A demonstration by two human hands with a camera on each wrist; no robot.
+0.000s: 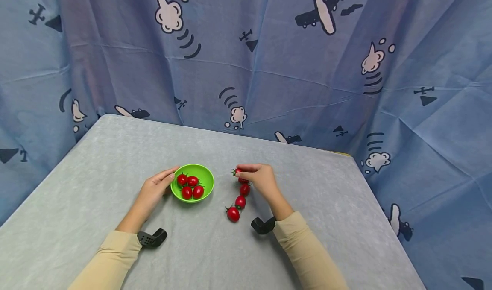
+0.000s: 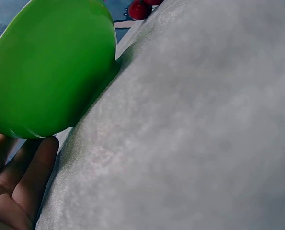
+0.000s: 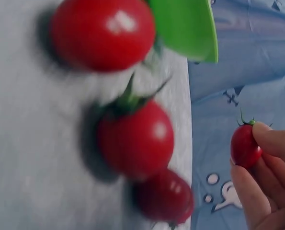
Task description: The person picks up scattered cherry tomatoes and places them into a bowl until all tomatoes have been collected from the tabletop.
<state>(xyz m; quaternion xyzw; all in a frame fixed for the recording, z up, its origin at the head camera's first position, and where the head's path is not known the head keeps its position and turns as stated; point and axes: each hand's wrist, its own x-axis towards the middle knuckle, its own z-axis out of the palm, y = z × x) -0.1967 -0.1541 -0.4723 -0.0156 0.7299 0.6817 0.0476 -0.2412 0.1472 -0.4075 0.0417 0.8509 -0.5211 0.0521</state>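
Observation:
A green bowl (image 1: 209,182) holding several red cherry tomatoes (image 1: 186,192) with green stems stands left of the middle of the table. My left hand (image 1: 152,191) rests against its left side, the fairly straight fingers (image 2: 34,182) touching the outer wall in the left wrist view. To the right of the bowl, my right hand (image 1: 264,181) pinches a cherry tomato (image 3: 245,146) between thumb and fingertips; its green stem points up in the right wrist view. That tomato is raised above the far end of a row of loose tomatoes (image 1: 240,202), partly covering one of them.
A pale grey cloth covers the table (image 1: 127,149). Behind and beside it hangs a blue curtain (image 1: 215,38) with airplane prints. Black wrist straps (image 1: 263,226) sit at both cuffs. The nearest loose tomato (image 1: 232,214) lies at the row's front end.

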